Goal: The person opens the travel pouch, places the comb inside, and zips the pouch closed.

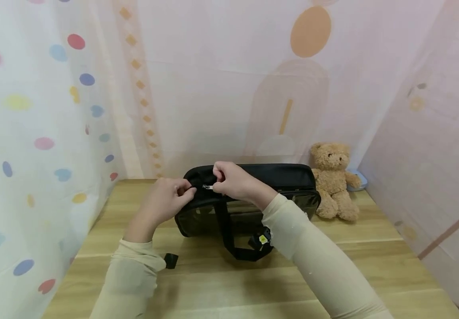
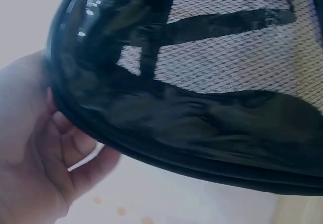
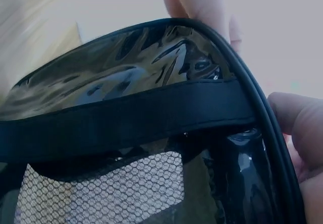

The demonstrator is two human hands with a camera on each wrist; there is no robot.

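A black zippered bag (image 1: 277, 175) with see-through plastic sides stands on the table. My left hand (image 1: 165, 199) pinches its top edge near the left end. Just to the right, my right hand (image 1: 237, 181) pinches the silver zipper pull (image 1: 208, 187) between thumb and finger. A black carrying strap (image 1: 226, 230) hangs down the bag's front. In the left wrist view, the left hand (image 2: 45, 148) lies along the bag's dark piped rim (image 2: 166, 166). The right wrist view shows the right hand (image 3: 308, 133) beside the rim, and a white mesh panel (image 3: 126, 188) in the bag's side.
A light brown teddy bear (image 1: 333, 181) sits against the bag's right end, with a pale blue object (image 1: 359, 180) partly hidden behind it. A black buckle with a yellow-and-white mark (image 1: 263, 239) hangs by the strap. Patterned curtains (image 1: 213, 88) enclose the wooden table (image 1: 373, 257).
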